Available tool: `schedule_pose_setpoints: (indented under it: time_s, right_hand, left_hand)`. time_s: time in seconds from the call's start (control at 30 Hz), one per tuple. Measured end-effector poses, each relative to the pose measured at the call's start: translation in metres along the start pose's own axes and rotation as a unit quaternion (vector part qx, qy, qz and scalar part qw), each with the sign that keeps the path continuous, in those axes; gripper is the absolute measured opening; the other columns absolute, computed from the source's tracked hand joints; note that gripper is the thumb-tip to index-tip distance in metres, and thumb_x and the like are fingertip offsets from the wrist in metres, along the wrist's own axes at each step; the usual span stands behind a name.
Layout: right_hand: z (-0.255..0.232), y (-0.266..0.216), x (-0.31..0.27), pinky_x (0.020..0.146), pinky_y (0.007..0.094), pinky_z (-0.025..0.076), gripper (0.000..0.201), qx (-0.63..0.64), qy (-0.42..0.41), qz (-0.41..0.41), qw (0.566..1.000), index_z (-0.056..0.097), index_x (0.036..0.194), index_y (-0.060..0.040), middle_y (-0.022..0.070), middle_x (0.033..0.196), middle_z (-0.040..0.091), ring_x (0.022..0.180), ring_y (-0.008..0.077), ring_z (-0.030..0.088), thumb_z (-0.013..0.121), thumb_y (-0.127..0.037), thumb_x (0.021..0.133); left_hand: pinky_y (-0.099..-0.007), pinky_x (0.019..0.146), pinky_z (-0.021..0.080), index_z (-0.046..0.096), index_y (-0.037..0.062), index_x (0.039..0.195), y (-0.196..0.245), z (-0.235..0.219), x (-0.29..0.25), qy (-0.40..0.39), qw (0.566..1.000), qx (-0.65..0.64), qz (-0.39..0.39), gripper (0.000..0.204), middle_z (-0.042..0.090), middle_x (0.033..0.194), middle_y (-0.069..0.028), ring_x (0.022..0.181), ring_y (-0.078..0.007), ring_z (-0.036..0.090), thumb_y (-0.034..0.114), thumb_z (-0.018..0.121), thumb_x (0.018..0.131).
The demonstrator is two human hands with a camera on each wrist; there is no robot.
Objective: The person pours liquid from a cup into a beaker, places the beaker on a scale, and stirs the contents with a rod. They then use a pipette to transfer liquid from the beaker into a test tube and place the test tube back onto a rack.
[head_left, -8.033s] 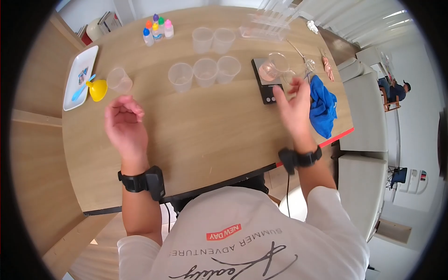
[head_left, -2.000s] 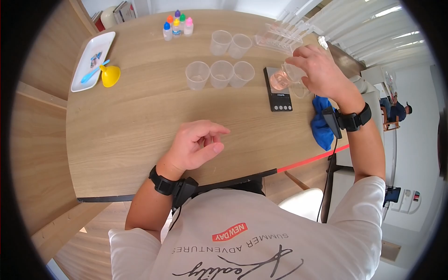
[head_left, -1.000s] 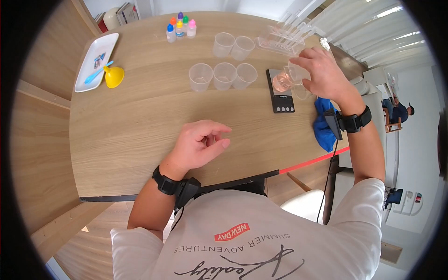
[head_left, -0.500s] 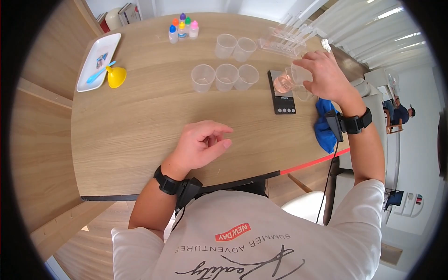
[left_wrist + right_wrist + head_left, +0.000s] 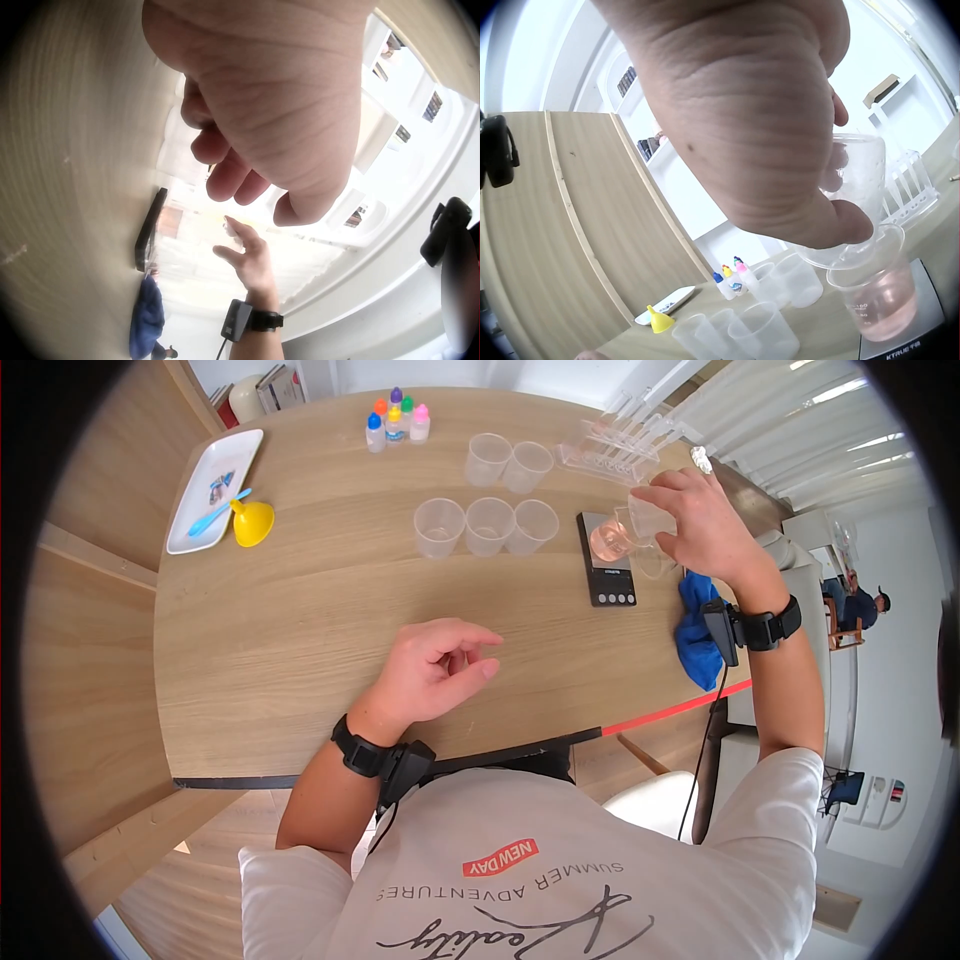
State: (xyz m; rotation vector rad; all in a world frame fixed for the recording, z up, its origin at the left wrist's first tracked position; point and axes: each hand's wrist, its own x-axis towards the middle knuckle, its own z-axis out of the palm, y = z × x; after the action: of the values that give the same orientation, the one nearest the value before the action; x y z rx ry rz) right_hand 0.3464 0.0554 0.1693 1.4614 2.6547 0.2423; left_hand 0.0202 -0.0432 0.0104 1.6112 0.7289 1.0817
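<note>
My right hand point(image 5: 705, 525) grips a clear plastic cup point(image 5: 864, 169), thumb on one side and fingers on the other. The cup is tipped mouth-down, its rim at the mouth of a clear beaker point(image 5: 881, 307) with measuring marks. Pale pink liquid point(image 5: 608, 542) fills the lower part of the beaker. Under the beaker is a black digital scale point(image 5: 611, 588) with a row of buttons. My left hand point(image 5: 435, 668) hovers near the table's front, fingers loosely bent, holding nothing.
Several frosted cups point(image 5: 490, 526) stand mid-table. Dropper bottles point(image 5: 394, 426) are grouped behind. A yellow funnel point(image 5: 253, 523) sits beside a white tray point(image 5: 190, 540) with a blue spoon point(image 5: 218, 513). A test-tube rack point(image 5: 610, 458) and a blue cloth point(image 5: 698, 635) are at right.
Eight seconds ago a cup stood near the funnel; it is gone from there, and my right hand holds a cup over the beaker. My left hand moved right. The last two seconds show little movement.
</note>
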Motion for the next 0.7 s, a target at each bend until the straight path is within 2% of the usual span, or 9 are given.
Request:
schedule_pose_setpoints:
  time_s: [0.17, 0.23, 0.27, 0.33, 0.37, 0.43, 0.47, 0.53, 0.7]
  right_hand:
    - [-0.001, 0.002, 0.002, 0.092, 0.0409, 0.045, 0.051, -0.015, -0.032, 0.018, 0.999, 0.068, 0.118, -0.0058, 0.0097, 0.107, 0.065, 0.105, 0.0313, 0.059, 0.069, -0.005, 0.068]
    - [-0.006, 0.004, 0.006, 0.086, 0.0442, 0.050, 0.052, 0.038, -0.005, 0.077, 0.996, 0.063, 0.123, -0.0044, 0.0140, 0.108, 0.067, 0.102, 0.0347, 0.063, 0.073, -0.011, 0.072]
    - [-0.003, 0.006, 0.008, 0.086, 0.0442, 0.050, 0.052, 0.040, -0.003, 0.070, 0.997, 0.063, 0.123, -0.0044, 0.0140, 0.108, 0.067, 0.102, 0.0347, 0.063, 0.073, -0.011, 0.072]
    - [0.001, 0.003, 0.014, 0.081, 0.0437, 0.053, 0.057, 0.106, 0.099, 0.108, 0.984, 0.058, 0.128, -0.0037, 0.0178, 0.105, 0.068, 0.096, 0.0340, 0.065, 0.076, -0.018, 0.076]
    - [0.001, 0.001, 0.019, 0.081, 0.0437, 0.053, 0.057, 0.108, 0.101, 0.100, 0.984, 0.058, 0.128, -0.0037, 0.0178, 0.105, 0.068, 0.096, 0.0340, 0.065, 0.076, -0.018, 0.076]
    - [-0.007, -0.015, 0.032, 0.082, 0.0394, 0.052, 0.062, 0.209, 0.079, 0.147, 0.964, 0.055, 0.132, -0.0045, 0.0153, 0.102, 0.066, 0.092, 0.0283, 0.064, 0.077, -0.022, 0.077]
    - [-0.007, -0.021, 0.041, 0.082, 0.0394, 0.052, 0.062, 0.211, 0.081, 0.140, 0.964, 0.055, 0.132, -0.0045, 0.0153, 0.102, 0.066, 0.092, 0.0283, 0.064, 0.077, -0.022, 0.077]
    - [-0.006, -0.034, 0.060, 0.082, 0.0358, 0.051, 0.064, 0.316, 0.085, 0.157, 0.932, 0.054, 0.132, -0.0043, 0.0112, 0.103, 0.062, 0.089, 0.0236, 0.061, 0.078, -0.023, 0.076]
    - [0.014, -0.054, 0.121, 0.084, 0.0330, 0.050, 0.063, 0.455, 0.079, 0.128, 0.878, 0.055, 0.132, -0.0057, 0.0078, 0.109, 0.058, 0.095, 0.0192, 0.059, 0.077, -0.019, 0.075]
  left_hand:
    - [-0.0229, 0.050, 0.042, 0.072, 0.0053, 0.101, -0.001, 0.001, -0.001, 0.013, 1.000, 0.009, 0.012, 0.018, 0.064, 0.072, -0.0029, 0.055, -0.0073, 0.054, 0.008, 0.075, 0.083]
    - [-0.0234, 0.050, 0.043, 0.072, 0.0063, 0.101, -0.002, 0.000, -0.001, 0.006, 1.000, 0.011, 0.013, 0.019, 0.064, 0.072, -0.0038, 0.056, -0.0079, 0.056, 0.009, 0.076, 0.083]
    - [-0.0234, 0.050, 0.043, 0.072, 0.0063, 0.101, -0.002, 0.000, -0.002, 0.013, 1.000, 0.015, 0.011, 0.019, 0.064, 0.072, -0.0038, 0.056, -0.0079, 0.056, 0.009, 0.076, 0.083]
    - [-0.0212, 0.054, 0.043, 0.072, 0.0050, 0.106, -0.003, 0.000, -0.003, -0.005, 1.000, -0.003, 0.000, 0.022, 0.063, 0.076, -0.0011, 0.060, -0.0055, 0.054, 0.004, 0.074, 0.084]
    - [-0.0212, 0.054, 0.043, 0.072, 0.0050, 0.106, -0.003, 0.000, -0.003, 0.002, 1.000, 0.001, -0.001, 0.022, 0.063, 0.076, -0.0011, 0.060, -0.0055, 0.054, 0.004, 0.074, 0.084]
    - [-0.0216, 0.053, 0.043, 0.071, 0.0053, 0.105, -0.004, 0.000, -0.002, -0.008, 1.000, 0.003, -0.001, 0.022, 0.064, 0.075, -0.0010, 0.059, -0.0055, 0.053, 0.004, 0.075, 0.084]
    - [-0.0216, 0.053, 0.043, 0.071, 0.0053, 0.105, -0.004, 0.000, -0.002, -0.002, 1.000, 0.007, -0.002, 0.022, 0.064, 0.075, -0.0010, 0.059, -0.0055, 0.053, 0.004, 0.075, 0.084]
    - [-0.0217, 0.052, 0.042, 0.071, 0.0052, 0.105, -0.004, -0.001, -0.002, -0.012, 1.000, 0.008, 0.006, 0.022, 0.064, 0.073, -0.0008, 0.057, -0.0052, 0.052, 0.004, 0.075, 0.084]
    - [-0.0222, 0.051, 0.041, 0.071, 0.0058, 0.104, -0.007, 0.000, -0.002, -0.003, 1.000, -0.002, 0.016, 0.021, 0.064, 0.072, -0.0007, 0.055, -0.0054, 0.051, 0.005, 0.076, 0.083]
